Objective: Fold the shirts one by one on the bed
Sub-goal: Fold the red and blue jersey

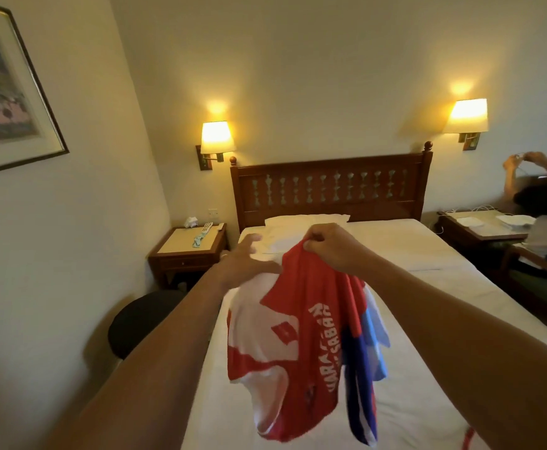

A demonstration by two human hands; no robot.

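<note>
The right hand (327,245) is pinching the red and white shirt (294,345) at its top edge, fingers curled round the cloth, so the shirt is hanging above the bed (427,303). The left hand (246,261), fingers spread wide, is touching the shirt's upper left part.

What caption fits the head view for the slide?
Right hand pinches a red-and-white shirt above the bed; left hand reaches in.

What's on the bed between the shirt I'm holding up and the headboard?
In the head view, a white pillow against the headboard, then bare white sheet down to the red shirt.
</note>
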